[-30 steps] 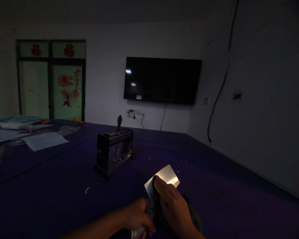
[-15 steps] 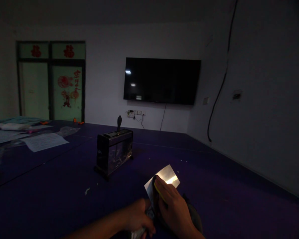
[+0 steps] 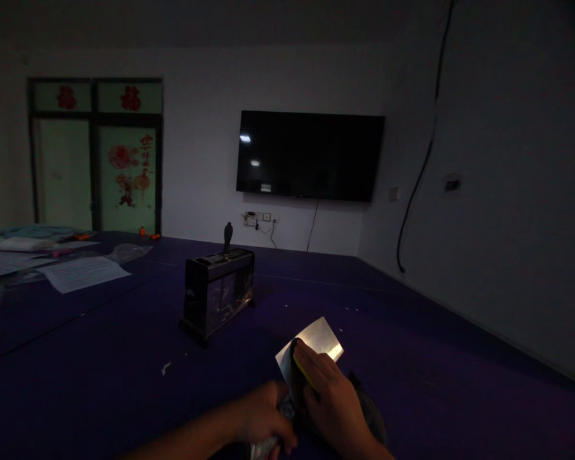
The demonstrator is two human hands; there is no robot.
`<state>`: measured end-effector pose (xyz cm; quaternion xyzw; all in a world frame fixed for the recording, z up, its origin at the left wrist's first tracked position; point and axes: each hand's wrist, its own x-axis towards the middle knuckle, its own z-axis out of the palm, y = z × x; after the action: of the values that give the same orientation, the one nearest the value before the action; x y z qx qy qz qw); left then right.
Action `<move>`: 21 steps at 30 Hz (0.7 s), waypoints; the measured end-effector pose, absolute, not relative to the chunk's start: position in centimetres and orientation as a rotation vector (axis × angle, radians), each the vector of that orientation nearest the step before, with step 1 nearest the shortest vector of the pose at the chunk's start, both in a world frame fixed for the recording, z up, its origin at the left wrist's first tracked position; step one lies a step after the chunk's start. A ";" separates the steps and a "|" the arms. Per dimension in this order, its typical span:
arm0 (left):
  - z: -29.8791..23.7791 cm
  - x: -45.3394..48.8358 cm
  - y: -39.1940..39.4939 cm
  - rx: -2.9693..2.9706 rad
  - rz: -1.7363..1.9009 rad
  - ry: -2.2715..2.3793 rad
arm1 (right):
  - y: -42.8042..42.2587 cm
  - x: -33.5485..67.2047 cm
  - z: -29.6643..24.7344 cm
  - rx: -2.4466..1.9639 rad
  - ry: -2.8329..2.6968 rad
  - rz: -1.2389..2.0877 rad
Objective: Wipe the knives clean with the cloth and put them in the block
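Scarcely shifted over the counter (image 3: pixel 124 377) in the last second, so apparently holding steady: slanting forward with the right grip (image 3: pixel 338 399), reaching in low with the left grip (image 3: pixel 264 416). Keeping the plate (image 3: pixel 320 333) just ahead of the right grip, with pale wrap (image 3: pixel 262 448) clasped in the left and the yellow-edged pad (image 3: pixel 303 370) clamped in the right, seemingly against the plate.

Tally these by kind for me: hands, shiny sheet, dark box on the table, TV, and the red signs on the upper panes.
Hands (left hand, right hand): 2
Shiny sheet: 1
Dark box: 1
TV: 1
Upper red signs: 2
Total: 7
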<state>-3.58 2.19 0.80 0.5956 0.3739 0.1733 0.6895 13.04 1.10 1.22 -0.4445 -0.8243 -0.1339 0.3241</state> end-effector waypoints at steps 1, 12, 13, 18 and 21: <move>0.7 -3.6 2.2 1.334 0.401 0.833 | 1.1 13.0 1.2 -1.163 -2.165 -0.355; 0.2 -3.5 2.6 1.365 0.410 0.788 | 1.0 12.9 1.3 -1.182 -2.175 -0.377; 0.2 -3.5 2.6 1.366 0.412 0.791 | 1.0 12.9 1.2 -1.181 -2.172 -0.379; 0.7 -3.5 2.4 1.426 0.397 0.845 | 1.1 13.0 1.1 -1.180 -2.172 -0.369; 0.8 -3.5 2.2 1.445 0.431 0.847 | 1.1 13.0 1.1 -1.187 -2.176 -0.359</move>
<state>-3.51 2.20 0.79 0.6358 0.3728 0.1898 0.6487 13.05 1.11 1.13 -0.4501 -0.8252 -0.1360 0.3131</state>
